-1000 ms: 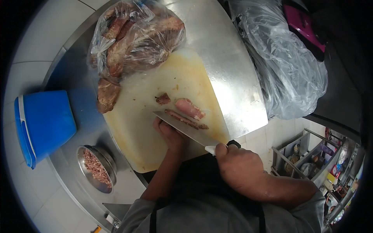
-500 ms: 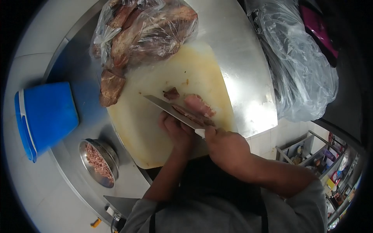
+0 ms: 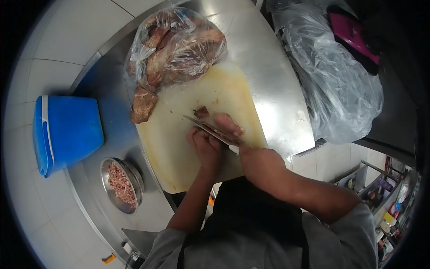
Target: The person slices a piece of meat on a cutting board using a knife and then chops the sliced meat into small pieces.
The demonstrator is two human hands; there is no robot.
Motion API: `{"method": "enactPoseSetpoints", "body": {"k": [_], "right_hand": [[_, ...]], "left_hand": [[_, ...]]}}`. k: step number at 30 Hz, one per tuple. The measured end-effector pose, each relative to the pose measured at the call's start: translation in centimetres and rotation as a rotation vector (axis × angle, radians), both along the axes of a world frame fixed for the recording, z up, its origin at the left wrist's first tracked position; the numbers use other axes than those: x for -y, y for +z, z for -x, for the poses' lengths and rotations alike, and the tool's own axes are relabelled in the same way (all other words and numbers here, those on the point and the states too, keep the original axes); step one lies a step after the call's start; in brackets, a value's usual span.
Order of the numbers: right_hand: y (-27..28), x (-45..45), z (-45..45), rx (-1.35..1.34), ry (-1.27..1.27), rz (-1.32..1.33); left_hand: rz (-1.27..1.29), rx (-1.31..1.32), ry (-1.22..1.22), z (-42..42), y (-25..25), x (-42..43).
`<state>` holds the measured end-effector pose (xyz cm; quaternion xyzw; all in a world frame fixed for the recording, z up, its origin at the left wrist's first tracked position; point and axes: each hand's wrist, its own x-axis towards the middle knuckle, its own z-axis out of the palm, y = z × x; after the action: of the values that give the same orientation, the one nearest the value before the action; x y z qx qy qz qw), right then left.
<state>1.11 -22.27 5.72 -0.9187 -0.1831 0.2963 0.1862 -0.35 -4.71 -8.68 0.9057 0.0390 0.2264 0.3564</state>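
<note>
My right hand [image 3: 263, 168] is wrapped round the white handle of a kitchen knife [image 3: 210, 130], whose long blade points up and left over the cutting board [image 3: 179, 148]. Against the near side of the blade, my left hand [image 3: 207, 145] has its fingers curled down on a piece of meat, mostly hidden beneath them. A thin strip of meat [image 3: 222, 134] lies along the blade's far side. Just beyond it rest a pink slice of meat [image 3: 228, 124] and a small dark scrap [image 3: 202, 112].
A clear plastic bag of large meat pieces [image 3: 179, 49] sits at the board's far end, with one chunk [image 3: 144, 105] beside it. On the left stand a blue bin [image 3: 74, 132] and a metal colander of diced meat [image 3: 136, 179]. Plastic sheeting [image 3: 331, 85] hangs at right.
The knife's blade has turned more edge-on to the view and sits closer to my left fingers. The whole view has shifted slightly; both hands stay at the meat.
</note>
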Motion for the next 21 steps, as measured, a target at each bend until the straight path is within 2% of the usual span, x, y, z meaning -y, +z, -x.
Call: {"method": "enactPoseSetpoints", "body": {"k": [3, 5, 7, 9, 11, 12, 14, 18, 21], "right_hand": [[0.0, 1.2, -1.5, -0.063, -0.007, 0.037], [-0.5, 2.7, -2.6, -0.134, -0.102, -0.041], [-0.4, 3.2, -2.6, -0.216, -0.155, -0.044], [-1.4, 3.3, -1.5, -0.039, -0.109, -0.077], [-1.3, 3.2, -0.8, -0.045, -0.082, -0.034], [-1.0, 3.1, -0.6, -0.044, -0.056, 0.007], [0.4, 3.0, 0.0, -0.018, -0.053, 0.022], [2.8, 3.8, 0.6, -0.009, -0.118, -0.004], [4.2, 3.7, 0.6, -0.009, -0.093, 0.027]], "left_hand": [[0.061, 0.049, 0.007, 0.1, -0.2, -0.2], [0.483, 0.047, -0.066, 0.4, 0.3, -0.6], [0.458, 0.092, -0.055, 0.0, 0.6, -0.5], [0.438, 0.128, -0.032, -0.2, 1.1, -0.1], [0.313, 0.112, -0.045, -0.6, 2.1, 0.1], [0.311, 0.112, -0.047, -0.6, 1.8, -0.2], [0.144, 0.131, -0.093, -0.6, 1.0, -1.0], [0.171, 0.093, -0.087, -0.7, 0.4, -1.3], [0.287, 0.064, -0.034, -0.6, -0.3, -1.3]]}}
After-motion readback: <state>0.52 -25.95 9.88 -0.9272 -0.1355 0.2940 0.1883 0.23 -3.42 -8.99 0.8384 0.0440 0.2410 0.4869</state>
